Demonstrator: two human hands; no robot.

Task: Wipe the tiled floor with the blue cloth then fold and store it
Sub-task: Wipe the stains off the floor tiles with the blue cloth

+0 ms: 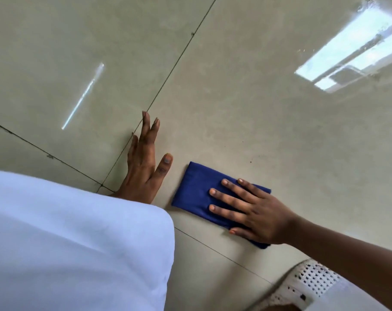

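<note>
A dark blue cloth (197, 191), folded into a rectangle, lies flat on the glossy beige tiled floor (257, 108). My right hand (251, 212) presses down on the cloth's right half with the fingers spread flat, covering that end. My left hand (145, 162) rests palm down on the bare tile just left of the cloth, fingers apart, not touching it. A narrow strip of tile separates my left thumb from the cloth's edge.
A white garment (74, 243) covers the lower left and hides my left wrist. A white perforated plastic object (311, 281) sits at the bottom right. Dark grout lines (179, 57) cross the floor; a window reflection (352, 48) glares at top right. Small dark specks (250, 162) lie beyond the cloth.
</note>
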